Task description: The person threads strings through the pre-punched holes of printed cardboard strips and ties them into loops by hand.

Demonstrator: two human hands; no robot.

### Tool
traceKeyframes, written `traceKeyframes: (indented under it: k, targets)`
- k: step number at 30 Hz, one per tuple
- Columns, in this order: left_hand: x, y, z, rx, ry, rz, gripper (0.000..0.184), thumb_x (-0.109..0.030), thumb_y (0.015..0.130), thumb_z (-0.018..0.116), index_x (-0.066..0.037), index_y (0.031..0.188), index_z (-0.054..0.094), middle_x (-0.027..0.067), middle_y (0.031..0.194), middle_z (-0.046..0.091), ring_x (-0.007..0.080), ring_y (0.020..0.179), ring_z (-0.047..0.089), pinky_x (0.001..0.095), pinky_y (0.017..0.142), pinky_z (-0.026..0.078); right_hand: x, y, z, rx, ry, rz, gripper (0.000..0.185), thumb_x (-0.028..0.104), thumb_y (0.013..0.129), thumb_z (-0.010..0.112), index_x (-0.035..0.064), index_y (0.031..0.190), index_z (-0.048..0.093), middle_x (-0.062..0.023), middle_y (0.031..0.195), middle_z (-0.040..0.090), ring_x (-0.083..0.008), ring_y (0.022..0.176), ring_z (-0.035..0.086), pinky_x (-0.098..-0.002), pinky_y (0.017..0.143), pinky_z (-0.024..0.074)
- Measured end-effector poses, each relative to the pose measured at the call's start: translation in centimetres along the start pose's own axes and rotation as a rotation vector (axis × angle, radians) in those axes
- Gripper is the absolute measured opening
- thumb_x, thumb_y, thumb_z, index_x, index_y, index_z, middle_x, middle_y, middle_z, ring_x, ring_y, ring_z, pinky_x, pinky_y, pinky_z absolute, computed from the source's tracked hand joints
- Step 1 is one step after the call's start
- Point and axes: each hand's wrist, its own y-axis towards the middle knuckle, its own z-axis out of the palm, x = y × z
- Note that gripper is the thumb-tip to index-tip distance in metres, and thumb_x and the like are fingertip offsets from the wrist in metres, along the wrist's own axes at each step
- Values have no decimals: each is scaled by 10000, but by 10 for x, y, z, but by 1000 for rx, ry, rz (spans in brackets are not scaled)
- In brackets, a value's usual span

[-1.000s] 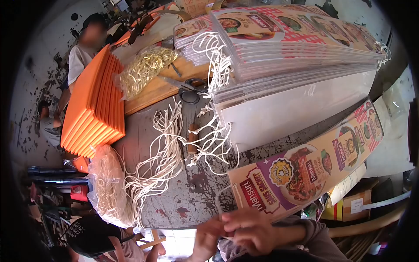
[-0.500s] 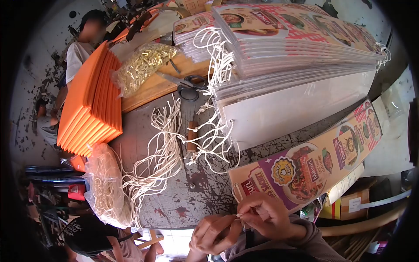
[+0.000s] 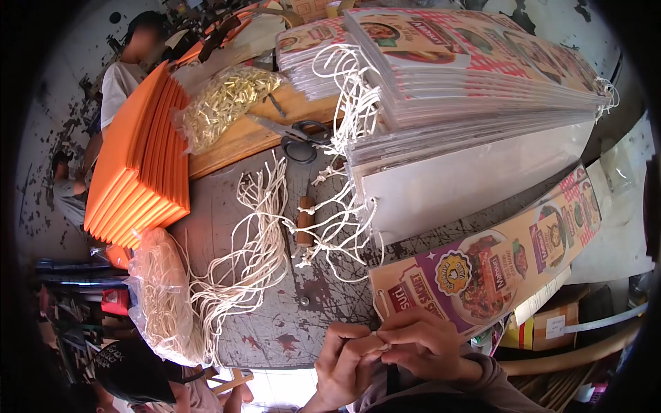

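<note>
At the table's near edge, my left hand [image 3: 350, 363] and my right hand [image 3: 423, 347] meet fingertip to fingertip, both pinching. Between them is a bit of white string, mostly hidden by the fingers. A long printed board [image 3: 475, 279] with food pictures lies just beyond my right hand, its near end close to my knuckles. The string seems to come from that board's near corner. Left of the board, a bundle of loose white strings [image 3: 265, 234] spreads over the dark table [image 3: 296, 337].
Plastic-covered printed boards [image 3: 482, 131] with knotted strings are stacked behind. Scissors [image 3: 299, 141] and a wooden-handled tool [image 3: 305, 220] lie mid-table. Left are orange folded pieces [image 3: 138, 165], a bag of gold-coloured tubes [image 3: 231, 100] and a bag of string [image 3: 165, 296]. Two people sit at the left.
Both hands stay pinched together and have risen slightly, with the left shifting right and its fingers more bent. The whole view has tilted a little.
</note>
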Motion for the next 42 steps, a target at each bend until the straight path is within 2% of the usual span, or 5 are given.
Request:
traceKeyframes:
  k: [9, 14, 27, 37, 42]
  targets:
    - [19, -7, 21, -90, -462, -25, 519, 154, 764, 447, -42, 1176, 200, 186, 937, 473, 176, 768, 507, 283, 676, 444, 0, 0, -2, 73, -31, 111, 215, -27, 740, 653, 25, 938, 589, -101, 913, 531, -196, 785, 577, -259, 658, 455]
    - [6, 3, 13, -85, -368, -118, 113, 66, 717, 639, 13, 809, 599, 129, 861, 632, 181, 756, 618, 252, 683, 485, 0, -3, -1, 2, 408, 271, 166, -52, 780, 602, 3, 934, 579, -91, 913, 505, -143, 778, 543, -238, 666, 433]
    - [18, -3, 11, -344, -598, -173, 74, 17, 810, 596, 28, 828, 525, 162, 836, 606, 157, 745, 587, 254, 684, 474, 1, -4, 3, -71, 443, 458, 149, -26, 837, 550, -44, 985, 554, -88, 838, 595, -105, 742, 590, -222, 642, 474]
    - [23, 11, -12, 166, -240, 8, 282, -6, 684, 718, -15, 916, 558, 128, 867, 604, 201, 792, 603, 301, 689, 495, -1, -4, 4, -52, 343, 419, 126, -22, 841, 539, -22, 967, 537, -77, 896, 575, -88, 757, 576, -212, 683, 462]
    - [20, 12, -12, 114, -171, -30, 195, 30, 628, 741, -20, 765, 610, 76, 716, 600, 157, 632, 588, 248, 553, 469, -9, -9, 3, 1, 251, 328, 99, -35, 830, 540, 4, 919, 527, -51, 857, 536, -74, 719, 533, -209, 627, 433]
